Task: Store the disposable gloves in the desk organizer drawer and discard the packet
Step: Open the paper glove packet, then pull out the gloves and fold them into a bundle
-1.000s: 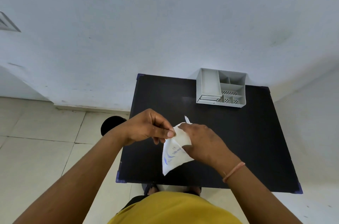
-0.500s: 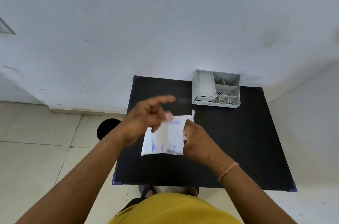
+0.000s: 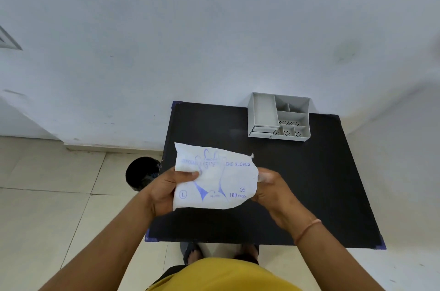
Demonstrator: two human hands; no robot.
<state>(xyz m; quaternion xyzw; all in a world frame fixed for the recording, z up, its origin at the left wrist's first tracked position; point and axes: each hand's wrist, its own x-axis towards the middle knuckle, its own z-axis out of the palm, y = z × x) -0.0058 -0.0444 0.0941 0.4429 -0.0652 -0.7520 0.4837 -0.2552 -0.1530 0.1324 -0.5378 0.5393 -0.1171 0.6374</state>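
White packet (image 3: 215,177) w/ blue print: "…ENE GLOVES" along top (rest creased, unreadable), circled "L" bottom left, "CE" + "100 PIECES" bottom right.

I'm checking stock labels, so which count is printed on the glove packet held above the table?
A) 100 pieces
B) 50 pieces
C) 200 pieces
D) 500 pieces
A: the glove packet, held between the left hand and right hand, reads "100 pieces" in blue near its lower right corner.
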